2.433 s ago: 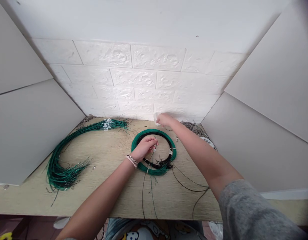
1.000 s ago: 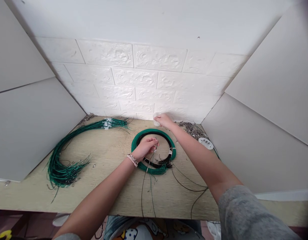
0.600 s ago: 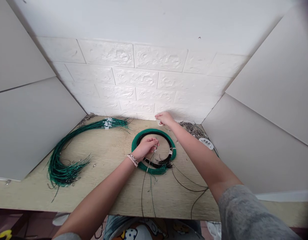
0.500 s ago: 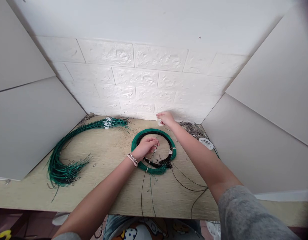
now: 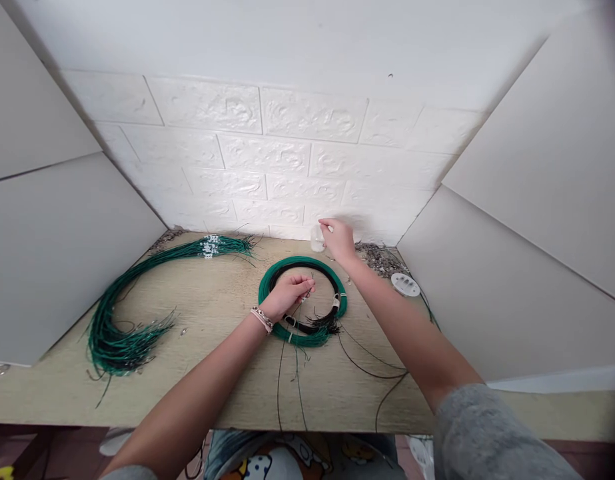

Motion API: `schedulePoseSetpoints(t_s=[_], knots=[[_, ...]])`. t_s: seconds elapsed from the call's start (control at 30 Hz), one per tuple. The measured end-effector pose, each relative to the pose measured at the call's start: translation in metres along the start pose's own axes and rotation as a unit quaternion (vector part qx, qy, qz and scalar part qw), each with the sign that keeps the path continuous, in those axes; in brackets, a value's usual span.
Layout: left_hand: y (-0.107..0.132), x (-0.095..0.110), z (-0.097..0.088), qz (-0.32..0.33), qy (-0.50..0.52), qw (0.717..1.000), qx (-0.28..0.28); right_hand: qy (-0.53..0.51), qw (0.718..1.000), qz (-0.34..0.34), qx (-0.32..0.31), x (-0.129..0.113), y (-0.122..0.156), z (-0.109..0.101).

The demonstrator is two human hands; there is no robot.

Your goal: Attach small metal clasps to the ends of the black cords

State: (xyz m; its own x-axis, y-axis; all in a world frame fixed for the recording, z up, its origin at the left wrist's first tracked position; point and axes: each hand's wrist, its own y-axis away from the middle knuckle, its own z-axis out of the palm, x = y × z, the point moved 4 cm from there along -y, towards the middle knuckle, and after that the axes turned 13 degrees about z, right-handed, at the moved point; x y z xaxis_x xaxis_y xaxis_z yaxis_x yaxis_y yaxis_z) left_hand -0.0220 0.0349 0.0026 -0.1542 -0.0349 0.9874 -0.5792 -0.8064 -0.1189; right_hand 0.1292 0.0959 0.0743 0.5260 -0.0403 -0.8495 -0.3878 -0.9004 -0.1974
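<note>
A coil of green and black wire (image 5: pixel 267 293) lies on the wooden table (image 5: pixel 212 373). My left hand (image 5: pixel 287 295) rests over the coil's middle, its fingers pinched on thin wire strands that trail down toward the table's front edge. My right hand (image 5: pixel 340 239) reaches to the back wall and its fingertips touch a small clear container (image 5: pixel 316 239) standing beside the coil's far side. Whether the fingers hold anything is too small to tell.
A long bundle of green wires (image 5: pixel 132 300) curves across the table's left half. A heap of small metal pieces (image 5: pixel 380 259) and a white round lid (image 5: pixel 404 285) lie at the back right. Grey panels wall in both sides.
My right hand lifted a little at the small container by the back wall and turned its fingers over it. My left hand stays pinched over the coil.
</note>
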Motion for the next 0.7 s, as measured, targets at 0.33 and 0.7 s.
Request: schedulePoseSetpoints(t_s=[0.33, 0.7], knots=[[0.004, 0.007, 0.012, -0.013, 0.023, 0.997, -0.074, -0.326, 0.922, 0.14, -0.155, 0.031, 0.096, -0.011], [0.008, 0.008, 0.014, -0.061, 0.054, 0.993, -0.088, -0.266, 0.948, 0.086, -0.151, 0.041, 0.104, -0.01]])
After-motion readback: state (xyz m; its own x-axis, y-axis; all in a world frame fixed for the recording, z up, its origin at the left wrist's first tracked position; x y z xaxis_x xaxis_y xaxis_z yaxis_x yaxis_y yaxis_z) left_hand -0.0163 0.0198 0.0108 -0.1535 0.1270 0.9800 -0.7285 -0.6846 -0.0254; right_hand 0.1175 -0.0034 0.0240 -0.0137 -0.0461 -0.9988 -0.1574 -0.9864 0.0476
